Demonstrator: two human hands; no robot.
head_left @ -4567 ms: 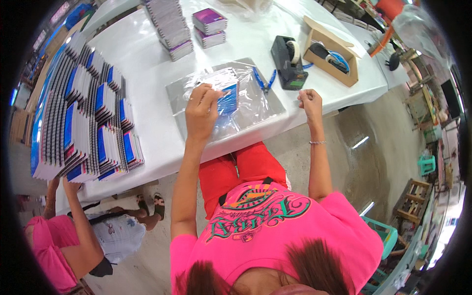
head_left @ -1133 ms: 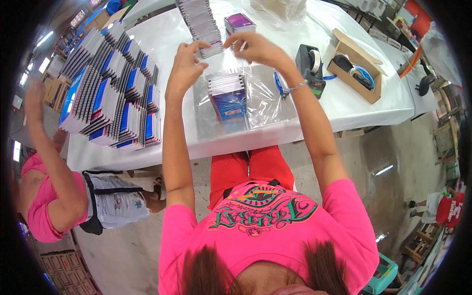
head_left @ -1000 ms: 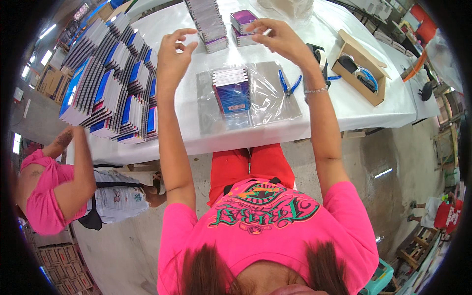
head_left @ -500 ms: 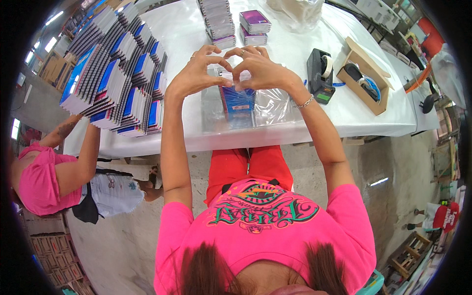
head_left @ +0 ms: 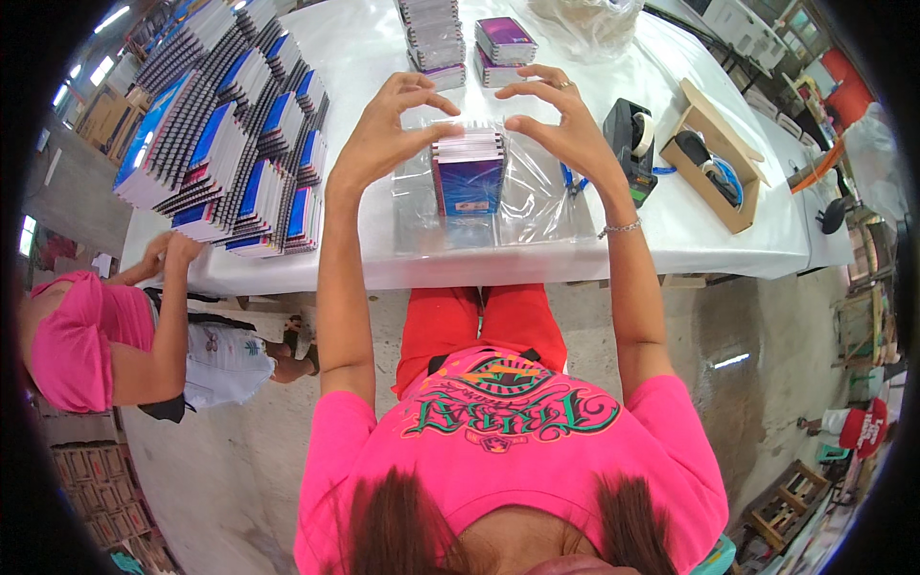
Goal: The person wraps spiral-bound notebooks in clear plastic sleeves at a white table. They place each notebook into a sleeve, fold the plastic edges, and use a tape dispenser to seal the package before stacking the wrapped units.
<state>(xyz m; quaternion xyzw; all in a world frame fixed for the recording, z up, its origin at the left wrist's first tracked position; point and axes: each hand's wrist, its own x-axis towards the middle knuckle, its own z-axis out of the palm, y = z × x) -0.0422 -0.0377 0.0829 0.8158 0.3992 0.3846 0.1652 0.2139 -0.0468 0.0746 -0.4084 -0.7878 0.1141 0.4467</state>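
— Holding anything in the grip?

— Apparently not. Open at the left hand (head_left: 388,131), open at the right hand (head_left: 578,129), with thumbs and fingers curved, apart and facing inward. Very close to the far end of the notebook bundle (head_left: 469,184), but impossible to tell whether touching.

— Where to look for that bundle, exactly?

— On the near side of the white tabletop (head_left: 714,240), between and just nearer than both hands. Lying blue-purple cover up, with pale page edges showing at the far end. Set over a grey sheet (head_left: 417,228), amid clear film (head_left: 539,203) spreading creased to the right; hard to say whether wrapped or merely laid upon.

— Anything else around?

— Beside the right wrist, blue pliers (head_left: 572,182), partly hidden. Farther right, a black tape dispenser (head_left: 625,142) and an open cardboard box (head_left: 740,213). Far side, a tall stack (head_left: 433,36) next to a short purple-topped stack (head_left: 505,40). Left, crowded rows of notebooks (head_left: 213,139).

— At which step, then?

— Probably lining up around the bundle's far end, judging by the matched hands.

— Calling for what next?

— Likely for a light, even closing from both sides, keeping pages squared and film unsnagged.
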